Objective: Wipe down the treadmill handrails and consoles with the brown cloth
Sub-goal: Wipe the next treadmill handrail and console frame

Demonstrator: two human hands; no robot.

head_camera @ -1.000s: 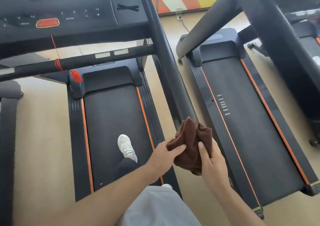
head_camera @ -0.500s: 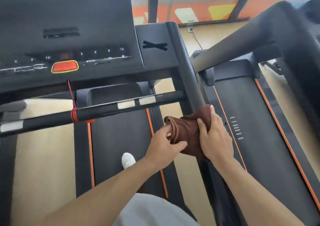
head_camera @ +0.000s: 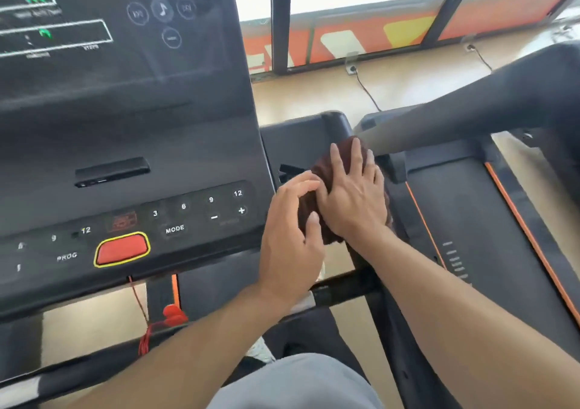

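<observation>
The brown cloth [head_camera: 320, 174] lies bunched on the top of the treadmill's right handrail [head_camera: 332, 127], just right of the black console [head_camera: 131, 145]. My right hand [head_camera: 354, 195] presses flat on the cloth with fingers spread. My left hand [head_camera: 292, 236] grips the cloth's left edge, thumb and fingers curled around it. Most of the cloth is hidden under both hands. The console shows number buttons, a MODE button and a red stop button [head_camera: 122, 248].
A second treadmill [head_camera: 470, 220] stands close on the right, its grey handrail [head_camera: 455, 120] slanting over the belt. A black crossbar [head_camera: 342, 292] runs under the console, with a red safety cord [head_camera: 147, 330] hanging. A window frame and a wall socket are ahead.
Both hands slid the cloth up the right handrail, from its lower end to its top beside the console. The view tilted up, so the console now fills the left.
</observation>
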